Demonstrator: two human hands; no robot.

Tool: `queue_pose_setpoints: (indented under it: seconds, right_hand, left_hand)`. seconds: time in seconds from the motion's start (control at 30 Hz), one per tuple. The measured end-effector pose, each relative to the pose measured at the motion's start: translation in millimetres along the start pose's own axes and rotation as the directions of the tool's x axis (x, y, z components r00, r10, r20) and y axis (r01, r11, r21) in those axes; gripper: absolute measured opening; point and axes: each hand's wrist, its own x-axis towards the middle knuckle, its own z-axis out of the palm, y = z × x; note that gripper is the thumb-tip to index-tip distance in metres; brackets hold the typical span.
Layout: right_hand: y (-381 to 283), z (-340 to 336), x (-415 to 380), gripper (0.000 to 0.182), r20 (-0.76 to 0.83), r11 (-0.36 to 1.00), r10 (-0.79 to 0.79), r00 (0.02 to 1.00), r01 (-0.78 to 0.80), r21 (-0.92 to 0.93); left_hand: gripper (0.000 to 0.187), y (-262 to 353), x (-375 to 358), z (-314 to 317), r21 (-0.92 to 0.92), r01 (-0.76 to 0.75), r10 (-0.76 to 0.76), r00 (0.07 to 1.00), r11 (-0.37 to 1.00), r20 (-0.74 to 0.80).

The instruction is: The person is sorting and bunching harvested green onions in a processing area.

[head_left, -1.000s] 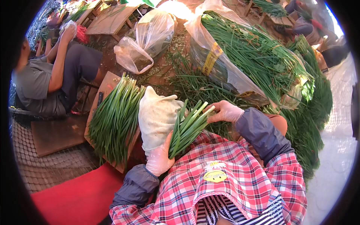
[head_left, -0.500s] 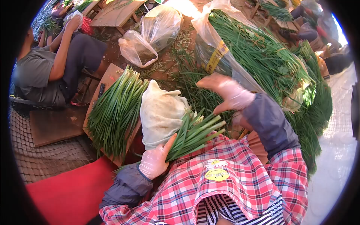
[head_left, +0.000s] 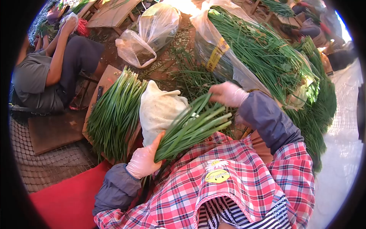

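Note:
A bunch of garlic chives (head_left: pixel 190 129) lies across my lap, its cut pale ends pointing right. My left hand (head_left: pixel 145 158), in a thin clear glove, is wrapped round the leafy end of this bunch. At the bunch's upper side, my gloved right hand (head_left: pixel 228 94) pinches the ends of a few chive stalks that stand a little apart from the others. Directly behind the bunch is a cloth-covered lump (head_left: pixel 160 108), off-white and stained. A larger pile of trimmed chives (head_left: pixel 114 110) rests on a wooden board (head_left: pixel 110 74) to the left.
A plastic bag (head_left: pixel 221 57) spilling many chives lies at the back right, with more chives (head_left: pixel 316 126) below it. Another clear bag (head_left: pixel 152 30) sits on the littered ground. A seated person (head_left: pixel 49 72) works at the left. Red cloth (head_left: pixel 72 191) covers the near left.
My right hand has moved left and down from above the bunch and closed on a few stalks. My left hand has shifted slightly left, with the bunch lifted and fanned a little.

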Motion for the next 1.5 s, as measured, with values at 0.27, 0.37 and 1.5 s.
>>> queue_pose_setpoints:
  seconds: [0.27, 0.37, 1.5]
  right_hand:
    - [96, 1, 10, 0.032, -0.260, 0.861, 0.502, 0.825, -0.448, 0.242]
    - [93, 26, 6, 0.045, -0.146, 0.884, 0.391, 0.909, -0.415, -0.215]
    - [71, 35, -12, 0.085, 0.073, 0.815, -0.058, 0.996, 0.005, 0.580]
  left_hand:
    - [0.080, -29, -22, 14, -0.873, 0.043, 0.033, 0.997, 0.485, 0.068]
    - [0.081, -28, -19, 15, -0.963, 0.141, 0.043, 0.987, 0.230, 0.155]
    - [0.060, -32, 7, 18, -0.973, 0.195, 0.204, 0.955, 0.122, 0.217]
